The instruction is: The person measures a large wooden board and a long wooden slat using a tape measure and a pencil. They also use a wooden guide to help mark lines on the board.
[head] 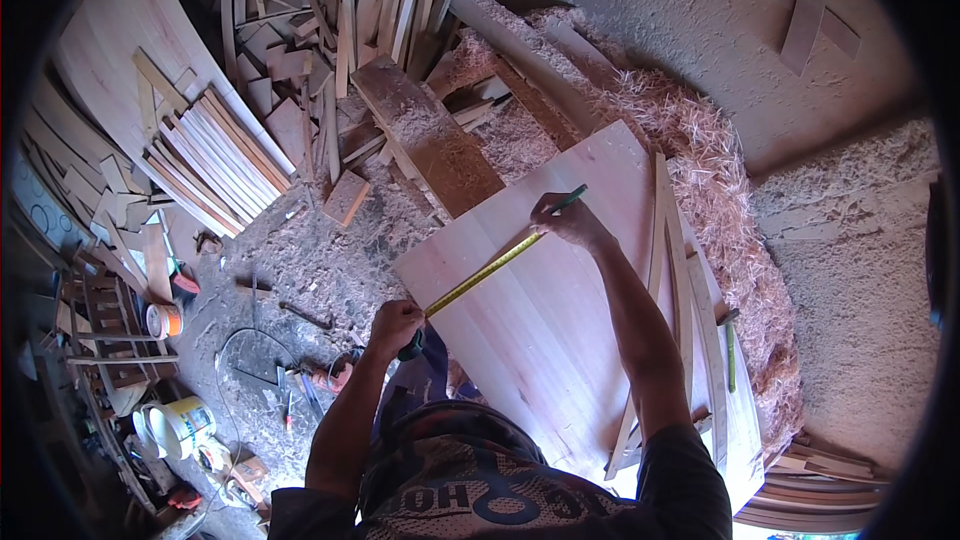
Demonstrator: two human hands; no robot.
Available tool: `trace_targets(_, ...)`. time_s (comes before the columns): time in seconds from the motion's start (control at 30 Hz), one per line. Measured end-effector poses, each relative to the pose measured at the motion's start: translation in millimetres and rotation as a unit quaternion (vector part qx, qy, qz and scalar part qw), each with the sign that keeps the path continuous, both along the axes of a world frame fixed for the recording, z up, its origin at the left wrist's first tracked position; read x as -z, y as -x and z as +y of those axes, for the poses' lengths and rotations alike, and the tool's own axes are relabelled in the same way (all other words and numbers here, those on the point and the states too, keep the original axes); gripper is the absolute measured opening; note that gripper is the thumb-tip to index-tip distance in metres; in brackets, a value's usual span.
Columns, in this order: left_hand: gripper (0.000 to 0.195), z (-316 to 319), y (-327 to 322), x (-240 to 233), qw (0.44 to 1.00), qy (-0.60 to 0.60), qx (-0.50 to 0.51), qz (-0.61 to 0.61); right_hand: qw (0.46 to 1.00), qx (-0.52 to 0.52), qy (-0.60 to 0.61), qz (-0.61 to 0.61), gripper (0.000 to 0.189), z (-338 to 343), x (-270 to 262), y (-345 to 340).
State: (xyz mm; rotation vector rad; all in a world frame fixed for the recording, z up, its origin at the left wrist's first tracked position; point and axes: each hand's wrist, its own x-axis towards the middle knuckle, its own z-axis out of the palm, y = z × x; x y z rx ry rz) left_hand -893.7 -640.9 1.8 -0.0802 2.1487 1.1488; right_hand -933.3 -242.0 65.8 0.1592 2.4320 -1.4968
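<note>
A wide pale wooden panel (pixel 525 307) lies before me. Across its near-left part runs the yellow blade of a tape measure (pixel 484 274), stretched between my hands. My left hand (pixel 397 326) is closed on the tape measure at the panel's left edge, its dark green case partly hidden below the fingers. With a green pen or marker (pixel 568 199) in its fingers, my right hand (pixel 566 219) is at the blade's other end over the panel. Whether those fingers also pinch the blade is hard to tell.
Curved wooden strips (pixel 679 292) and a hammer (pixel 727 316) rest on the panel's right side. A thick plank (pixel 427 135) lies beyond it. Wood shavings (pixel 720 157) heap along the wall. Stacked strips (pixel 217 157), a cable (pixel 225 349), tools and buckets (pixel 184 424) stand or lie at left.
</note>
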Motion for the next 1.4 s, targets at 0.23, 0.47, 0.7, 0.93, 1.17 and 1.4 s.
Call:
trace_targets(0.23, 0.016, 6, 1, -18, 0.999, -0.025, -0.016, -0.035, 0.999, 0.001, -0.017, -0.032, 0.018, 3, 1, 7)
trace_targets(0.47, 0.018, 8, 3, -24, 0.999, -0.029, -0.005, -0.046, 0.998, 0.032, 0.053, -0.004, 0.017, 15, 30, 3)
trace_targets(0.7, 0.018, 7, 2, -17, 0.999, -0.019, -0.01, -0.048, 1.0, 0.016, 0.005, -0.003, 0.015, 13, 27, 1)
trace_targets(0.93, 0.018, 7, 2, -16, 0.999, 0.023, -0.001, -0.032, 1.0, -0.009, -0.007, -0.006, 0.014, 7, 19, 1)
trace_targets(1.17, 0.017, 7, 3, -29, 0.999, -0.008, -0.012, -0.043, 0.998, -0.041, -0.04, -0.01, 0.015, -10, 16, 2)
trace_targets(1.4, 0.018, 7, 4, -17, 1.0, -0.001, 0.009, -0.026, 0.998, 0.021, 0.038, 0.038, 0.015, 2, 18, 3)
